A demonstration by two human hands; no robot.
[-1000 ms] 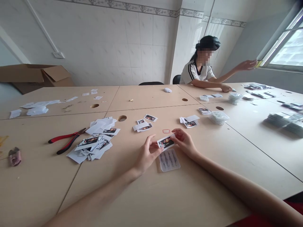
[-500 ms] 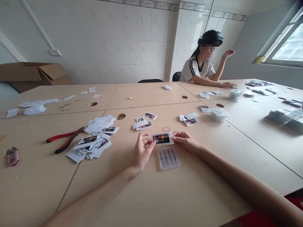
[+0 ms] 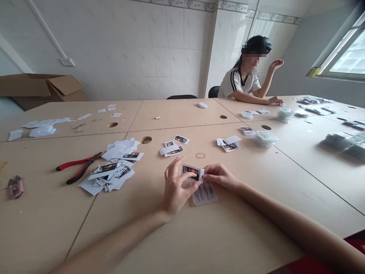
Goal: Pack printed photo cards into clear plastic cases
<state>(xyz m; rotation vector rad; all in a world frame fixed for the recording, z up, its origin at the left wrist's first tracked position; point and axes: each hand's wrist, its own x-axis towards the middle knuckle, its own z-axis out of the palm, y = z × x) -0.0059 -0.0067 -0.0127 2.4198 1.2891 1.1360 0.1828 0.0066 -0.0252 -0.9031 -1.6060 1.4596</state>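
Note:
A small black-printed card (image 3: 190, 172) with a white end is held over the table between my two hands. My left hand (image 3: 178, 186) reaches across its front, thumb and finger on the card near its right end. My right hand (image 3: 218, 175) pinches the white right end, fingers closed. Just below the card lies a clear plastic box (image 3: 205, 195) with several small hook-like items in rows; the card and my left fingers cover its upper part. A small red-outlined label (image 3: 200, 155) lies on the table beyond the card.
Left of my hands are a pile of cards (image 3: 111, 177) and red-handled pliers (image 3: 78, 167). Small card stacks (image 3: 229, 144) and clear boxes (image 3: 265, 139) stand to the right. A person (image 3: 245, 82) sits across the table (image 3: 159, 243), forearm resting on it.
My left hand has moved right across the card, from its left end toward its right end. The card's right end has shifted left and down, now over the top of the box.

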